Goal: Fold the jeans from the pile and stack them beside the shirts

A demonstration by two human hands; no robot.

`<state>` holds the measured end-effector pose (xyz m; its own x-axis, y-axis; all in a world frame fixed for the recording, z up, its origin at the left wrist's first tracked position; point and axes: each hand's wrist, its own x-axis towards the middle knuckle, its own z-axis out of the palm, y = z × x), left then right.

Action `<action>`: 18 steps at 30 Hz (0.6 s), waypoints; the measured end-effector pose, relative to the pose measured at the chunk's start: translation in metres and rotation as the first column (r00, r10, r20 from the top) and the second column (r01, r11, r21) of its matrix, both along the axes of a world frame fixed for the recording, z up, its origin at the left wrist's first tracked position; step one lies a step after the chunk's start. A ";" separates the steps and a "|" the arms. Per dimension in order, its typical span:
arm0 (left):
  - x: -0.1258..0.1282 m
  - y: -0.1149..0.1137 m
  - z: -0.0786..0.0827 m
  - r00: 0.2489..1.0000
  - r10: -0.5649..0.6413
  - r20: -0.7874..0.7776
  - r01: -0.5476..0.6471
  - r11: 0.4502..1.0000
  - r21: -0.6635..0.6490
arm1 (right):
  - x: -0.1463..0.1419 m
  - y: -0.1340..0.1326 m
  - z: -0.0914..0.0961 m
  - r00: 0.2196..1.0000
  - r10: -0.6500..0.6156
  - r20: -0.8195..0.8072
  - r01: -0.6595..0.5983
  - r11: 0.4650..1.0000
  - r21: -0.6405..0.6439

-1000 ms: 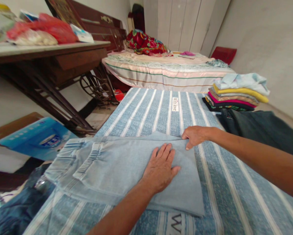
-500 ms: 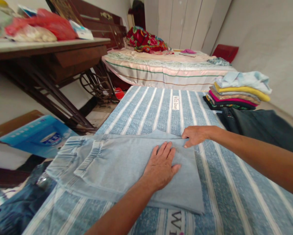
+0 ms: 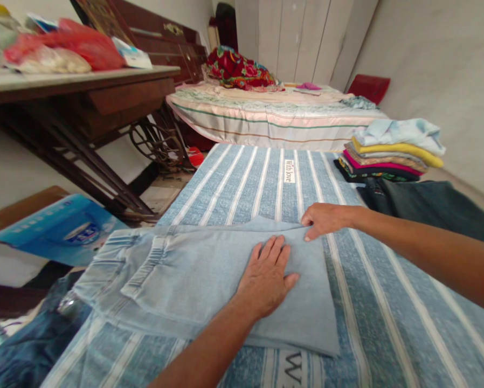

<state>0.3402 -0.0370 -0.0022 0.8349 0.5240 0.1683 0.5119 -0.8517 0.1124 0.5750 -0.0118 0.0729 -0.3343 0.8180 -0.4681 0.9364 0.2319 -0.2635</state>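
Note:
Light blue denim trousers (image 3: 201,275) lie folded on a blue-and-white striped bedsheet (image 3: 246,178), the gathered elastic waistband toward the left. My left hand (image 3: 266,275) rests flat on the denim with its fingers spread. At the far edge, close to the trousers' right end, my right hand (image 3: 323,221) pinches the cloth between thumb and curled fingers. The palm of the left hand covers part of the fabric, and the right fingertips are partly hidden.
Folded clothes (image 3: 391,156) are stacked at the right, beside dark trousers (image 3: 440,205). On the left stand a sewing machine table (image 3: 137,73) with bags on it and a blue box (image 3: 76,231). Dark clothing (image 3: 32,339) lies at lower left; another bed (image 3: 266,124) is behind.
The right hand has risen very slightly at the trousers' far edge. My left hand stays flat in the same place, and the whole view has shifted a little.

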 end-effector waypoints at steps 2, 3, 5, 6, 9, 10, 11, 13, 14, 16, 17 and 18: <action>0.000 0.000 0.000 1.000 0.003 -0.001 -0.003 1.000 0.009 | 0.007 0.001 -0.005 0.998 -0.024 -0.059 0.021 0.999 -0.050; -0.001 0.000 0.000 1.000 0.002 -0.003 -0.002 1.000 0.011 | 0.009 0.001 -0.007 0.996 -0.035 -0.085 0.029 0.997 -0.067; -0.001 0.000 0.000 1.000 -0.005 -0.006 0.005 1.000 0.010 | 0.011 -0.001 -0.008 0.990 -0.050 -0.130 0.038 0.995 -0.090; -0.001 0.000 0.001 1.000 -0.007 -0.008 0.007 1.000 0.008 | 0.011 -0.002 -0.008 0.988 -0.053 -0.148 0.039 0.994 -0.102; -0.001 0.000 0.001 1.000 -0.004 -0.013 0.004 1.000 0.001 | 0.012 -0.006 -0.005 0.985 -0.054 -0.167 0.032 0.991 -0.133; -0.001 0.000 0.002 1.000 -0.003 -0.013 0.003 1.000 -0.002 | 0.012 -0.007 -0.004 0.986 -0.049 -0.160 0.028 0.991 -0.131; -0.001 0.000 0.001 1.000 -0.002 -0.010 0.002 1.000 -0.004 | 0.011 -0.008 -0.002 0.988 -0.040 -0.148 0.022 0.993 -0.118; 0.000 0.000 0.001 1.000 -0.001 -0.001 0.001 1.000 -0.012 | 0.006 -0.011 0.001 0.993 -0.018 -0.112 0.012 0.998 -0.055; 0.000 0.000 0.001 1.000 -0.001 0.005 0.001 1.000 -0.019 | 0.002 -0.015 0.002 0.995 -0.013 -0.095 0.012 1.000 -0.011; -0.001 -0.001 0.002 1.000 0.002 0.020 -0.001 0.999 -0.037 | -0.009 -0.023 0.007 0.999 0.018 -0.043 -0.014 0.996 0.091; -0.001 -0.001 0.002 1.000 0.003 0.030 -0.002 0.999 -0.049 | -0.015 -0.028 0.009 0.999 0.052 -0.004 -0.051 0.988 0.149; -0.001 -0.002 0.003 0.999 0.005 0.044 -0.002 0.998 -0.063 | -0.022 -0.033 0.011 0.994 0.100 0.044 -0.107 0.973 0.206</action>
